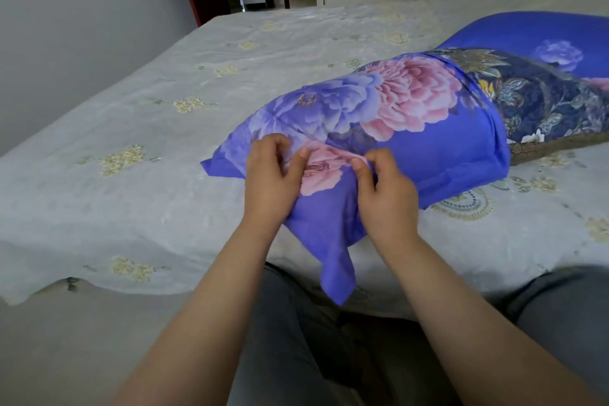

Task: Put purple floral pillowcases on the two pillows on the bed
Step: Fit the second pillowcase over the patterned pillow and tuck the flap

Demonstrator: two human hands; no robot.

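At the bed's near edge, the left hand (270,175) and right hand (384,189) each pinch a fold of the purple floral pillowcase (412,128), which covers most of the pillow (540,102). Best to tug both pinches evenly toward the uncovered dark end, keeping the fabric flat. A second purple pillow (540,33) lies behind on the bed (164,76).

We note the purple floral pillowcase (412,142) is smooth cloth with slight sheen; the bedsheet (131,109) is matt, textured, embroidered cloth.
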